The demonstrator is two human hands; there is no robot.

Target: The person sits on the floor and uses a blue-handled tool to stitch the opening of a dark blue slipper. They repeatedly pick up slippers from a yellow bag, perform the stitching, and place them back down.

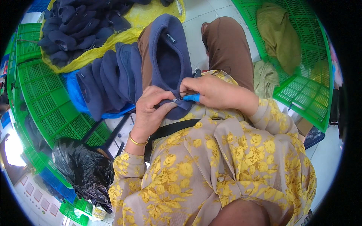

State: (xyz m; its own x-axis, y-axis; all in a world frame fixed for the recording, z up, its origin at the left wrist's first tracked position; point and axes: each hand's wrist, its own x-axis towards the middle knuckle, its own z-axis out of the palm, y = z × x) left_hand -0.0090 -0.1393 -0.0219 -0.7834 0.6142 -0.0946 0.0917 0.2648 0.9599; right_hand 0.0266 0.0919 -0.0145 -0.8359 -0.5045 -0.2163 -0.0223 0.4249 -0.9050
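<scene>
A navy fleece slipper (171, 56) lies on my left thigh, its opening up and its heel toward my body. My left hand (152, 105) is closed on the slipper's heel edge, with thumb and forefinger pinched together. Close beside it, my right hand (209, 90) is closed at the same edge, with a blue wrap (191, 98) around one finger. A thin, dark, needle-like thing (180, 98) shows between the two hands; its ends are hard to make out. The fingertips of both hands almost meet there.
Left of my thigh, several navy slippers (107, 77) stand in a row on a blue bag (73, 84). A heap of slippers (79, 30) fills a yellow sack (147, 17). Green crates (49, 94) flank the left; another crate (303, 94) holds olive cloth (279, 37). A black plastic bag (81, 165) sits lower left.
</scene>
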